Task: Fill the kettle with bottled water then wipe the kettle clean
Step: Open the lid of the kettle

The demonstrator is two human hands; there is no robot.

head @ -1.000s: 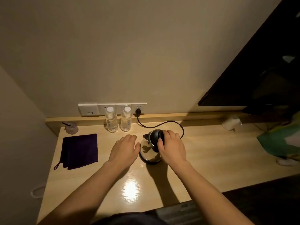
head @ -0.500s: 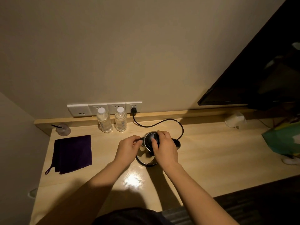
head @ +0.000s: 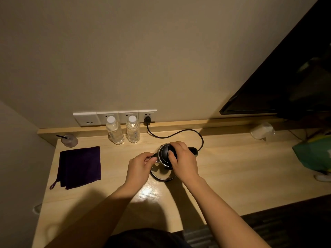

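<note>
A shiny steel kettle with a black lid stands on the wooden desk, its lid down. My right hand grips the black handle and lid knob from the right. My left hand pinches the spout on the kettle's left side. Two clear water bottles with white caps, one and the other, stand upright by the wall, behind and left of the kettle. A dark purple cloth lies folded flat at the desk's left.
A black cord runs from the wall socket to the kettle. A plastic cup with a straw sits in the back left corner. A wrapped cup and a green bag are at the right, under a dark television.
My left hand moved from the desk beside the kettle up onto its spout. My right hand stayed on the handle. The view shifted slightly.
</note>
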